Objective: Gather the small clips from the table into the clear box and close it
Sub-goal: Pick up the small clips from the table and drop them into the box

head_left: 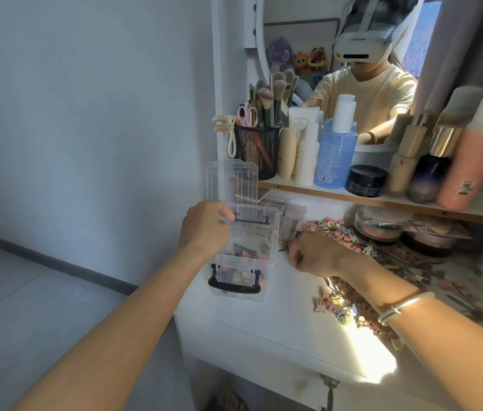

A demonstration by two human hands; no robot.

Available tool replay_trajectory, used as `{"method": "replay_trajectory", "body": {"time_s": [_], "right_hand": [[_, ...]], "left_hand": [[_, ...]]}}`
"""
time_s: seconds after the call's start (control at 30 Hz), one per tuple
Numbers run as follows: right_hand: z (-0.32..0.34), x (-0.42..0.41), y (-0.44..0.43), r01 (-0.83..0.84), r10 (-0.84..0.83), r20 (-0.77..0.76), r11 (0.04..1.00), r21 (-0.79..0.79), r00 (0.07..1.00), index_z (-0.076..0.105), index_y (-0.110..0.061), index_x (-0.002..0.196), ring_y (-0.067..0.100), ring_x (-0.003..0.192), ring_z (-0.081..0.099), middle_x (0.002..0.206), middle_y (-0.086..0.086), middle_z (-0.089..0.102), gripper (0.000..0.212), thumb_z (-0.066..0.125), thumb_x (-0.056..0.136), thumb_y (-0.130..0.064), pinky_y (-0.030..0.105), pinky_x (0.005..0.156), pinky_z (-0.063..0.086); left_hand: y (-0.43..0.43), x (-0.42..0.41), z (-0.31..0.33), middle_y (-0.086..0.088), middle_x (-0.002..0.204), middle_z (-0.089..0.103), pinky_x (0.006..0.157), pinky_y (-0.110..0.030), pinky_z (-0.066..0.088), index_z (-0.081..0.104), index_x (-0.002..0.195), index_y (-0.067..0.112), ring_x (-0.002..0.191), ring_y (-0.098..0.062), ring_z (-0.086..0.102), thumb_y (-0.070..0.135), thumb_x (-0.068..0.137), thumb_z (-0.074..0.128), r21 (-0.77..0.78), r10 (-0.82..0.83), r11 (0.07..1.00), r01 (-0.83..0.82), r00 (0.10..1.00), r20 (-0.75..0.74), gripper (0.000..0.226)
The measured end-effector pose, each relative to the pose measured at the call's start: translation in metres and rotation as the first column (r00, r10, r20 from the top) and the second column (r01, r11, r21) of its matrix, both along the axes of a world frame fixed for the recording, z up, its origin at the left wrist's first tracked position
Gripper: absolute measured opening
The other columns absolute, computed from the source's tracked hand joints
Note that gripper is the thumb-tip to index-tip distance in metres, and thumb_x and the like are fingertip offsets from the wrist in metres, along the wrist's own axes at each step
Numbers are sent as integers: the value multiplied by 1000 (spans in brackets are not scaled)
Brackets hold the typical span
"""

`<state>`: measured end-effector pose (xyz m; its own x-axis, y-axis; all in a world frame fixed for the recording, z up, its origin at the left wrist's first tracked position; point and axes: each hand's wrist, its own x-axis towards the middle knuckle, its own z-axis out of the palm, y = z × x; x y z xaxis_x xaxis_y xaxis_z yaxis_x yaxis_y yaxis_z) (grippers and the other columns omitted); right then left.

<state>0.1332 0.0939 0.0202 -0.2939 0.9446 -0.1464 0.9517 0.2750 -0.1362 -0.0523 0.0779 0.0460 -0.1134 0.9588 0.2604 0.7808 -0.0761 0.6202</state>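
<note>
This is a room in a home, at a spot for getting ready. Up above the fingers (226, 214) hangs a round mirror (308, 40). On the shelf (302, 188) just past the fingers stand a black cup of makeup brushes (257, 149), a blue bottle (335, 152) and a black jar (366, 180). Soft toys (316, 58) show in the mirror. The white worktop (278, 321) lies under the fingers.

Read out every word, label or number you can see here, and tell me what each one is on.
White tube: one large pale mark, perhaps "P"; unsure.
Blue bottle: faint print and a barcode, too blurred to read.
Black jar: small print, too small to read.
Pink bottle: barcode sticker, too blurred to read.
Clear box: no writing visible.
</note>
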Motion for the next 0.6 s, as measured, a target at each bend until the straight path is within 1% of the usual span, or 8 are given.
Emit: {"method": "replay_trajectory", "body": {"time_s": [0.13, 0.23, 0.3, 0.37, 0.4, 0.47, 0.5, 0.6], "right_hand": [[-4, 4, -3, 35, -31, -115, 999, 33, 993, 72, -5, 91, 20, 95, 63, 100, 8, 70, 21, 52, 85, 1, 23, 82, 48], [8, 4, -7, 61, -30, -243, 991, 118, 970, 71, -10, 94, 13, 94, 62, 98, 1, 67, 21, 52, 88, -2, 17, 83, 44], [31, -1, -9, 133, -35, -499, 978, 161, 866, 70, -11, 93, 8, 82, 60, 88, -5, 63, 17, 55, 88, -4, 15, 77, 45], [52, -11, -11, 109, 21, -680, 983, 147, 733, 69, -13, 88, 6, 73, 60, 81, -5, 64, 12, 61, 85, -5, 16, 73, 48], [58, -17, -11, 59, 50, -682, 989, 137, 730, 70, -13, 87, 9, 74, 62, 84, -2, 67, 10, 64, 83, -7, 20, 76, 49], [60, -27, -9, 4, 74, -599, 992, 128, 798, 72, -12, 90, 11, 82, 61, 97, 1, 70, 10, 67, 81, -12, 22, 82, 47], [59, -29, -6, 21, 65, -588, 990, 138, 806, 73, -11, 93, 10, 84, 60, 102, 1, 70, 13, 67, 81, -13, 22, 83, 46], [55, -20, 6, 156, -20, -659, 977, 148, 752, 69, -9, 103, 15, 89, 60, 110, 6, 67, 20, 59, 86, -9, 27, 88, 50]], "left_hand": [[0, 0, -1, -11, 124, 58, 85, -23, 38, 65, 102, 8, 112, -25, 54, -9, 83, 40, 4, 3, 1000, -3, 1000, 3, 36], [0, -1, -2, -11, 124, 58, 84, -22, 37, 65, 102, 8, 112, -25, 54, -9, 83, 39, 4, 3, 1000, -3, 1000, 4, 36], [1, -1, -2, -11, 124, 58, 88, -25, 40, 65, 102, 8, 113, -25, 54, -8, 84, 39, 4, 2, 1000, -2, 1000, 8, 36], [1, 0, -1, -11, 123, 59, 89, -26, 41, 66, 101, 8, 112, -25, 54, -8, 83, 39, 7, 3, 1000, -3, 1000, 10, 36], [1, 0, -1, -11, 123, 59, 88, -26, 41, 66, 101, 8, 112, -25, 55, -8, 83, 39, 10, 6, 1000, -6, 1000, 9, 36], [1, -1, -1, -11, 122, 60, 84, -24, 40, 66, 100, 9, 110, -25, 55, -9, 82, 39, 11, 12, 1000, -12, 1000, 5, 37], [2, -2, -1, -10, 122, 60, 83, -24, 39, 66, 100, 9, 110, -25, 56, -9, 82, 39, 12, 15, 1000, -15, 1000, 3, 37], [5, -10, 0, -10, 122, 60, 85, -24, 39, 67, 99, 8, 110, -25, 55, -10, 81, 38, 16, 42, 999, -42, 999, 19, 38]]}}
